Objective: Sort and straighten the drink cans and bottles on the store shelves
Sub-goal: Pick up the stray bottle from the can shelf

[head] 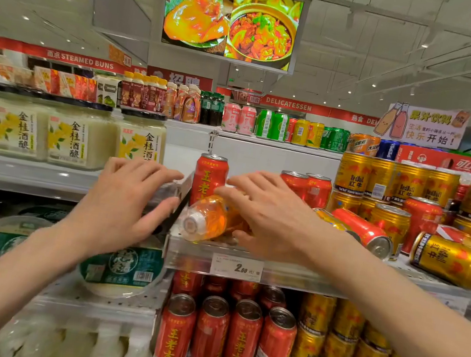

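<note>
An orange drink bottle [210,219] with a white cap lies on its side at the left end of the middle shelf [290,273], cap toward me. My right hand [268,214] rests over its far end, fingers spread around it. A red can [209,176] stands upright just behind the bottle. My left hand [130,196] lies flat with fingers apart on the shelf divider [181,197] beside the bottle, holding nothing. To the right, a red can [363,232] and a gold can [451,261] lie toppled among upright red and gold cans.
Jars with yellow flower labels [72,138] fill the left shelf. Below stand rows of red cans [211,330] and gold cans [341,341]. A price tag [236,267] marks the shelf edge. More drinks line the far top shelf under a food screen [232,20].
</note>
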A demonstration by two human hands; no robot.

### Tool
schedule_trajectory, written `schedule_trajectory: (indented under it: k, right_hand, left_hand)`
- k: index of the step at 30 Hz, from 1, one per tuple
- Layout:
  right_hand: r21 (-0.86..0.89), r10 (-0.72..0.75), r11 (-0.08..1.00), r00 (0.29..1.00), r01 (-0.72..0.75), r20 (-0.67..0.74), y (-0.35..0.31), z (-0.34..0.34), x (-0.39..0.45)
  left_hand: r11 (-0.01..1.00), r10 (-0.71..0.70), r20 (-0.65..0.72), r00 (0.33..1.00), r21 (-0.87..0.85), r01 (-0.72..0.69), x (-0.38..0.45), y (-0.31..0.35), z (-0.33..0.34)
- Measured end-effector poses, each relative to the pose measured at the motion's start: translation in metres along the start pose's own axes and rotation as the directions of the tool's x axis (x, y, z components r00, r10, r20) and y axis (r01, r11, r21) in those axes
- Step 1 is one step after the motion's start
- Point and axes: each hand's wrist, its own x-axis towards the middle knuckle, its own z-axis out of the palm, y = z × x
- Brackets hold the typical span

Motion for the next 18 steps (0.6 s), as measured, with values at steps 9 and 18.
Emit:
schedule_trajectory:
  k: [9,18]
  right_hand:
    - [-0.003,-0.105,0.994,0.994,0.105,-0.015,-0.007,0.017,0.021]
    - [0.431,0.15,0.898,0.983,-0.09,-0.108,0.02,0.0,0.026]
  left_hand:
    - [0.989,-0.053,-0.079,0.995,-0.142,0.041,-0.001,0.0,0.009]
    - [0.972,-0.104,-0.106,0.989,-0.223,0.079,0.001,0.004,0.009]
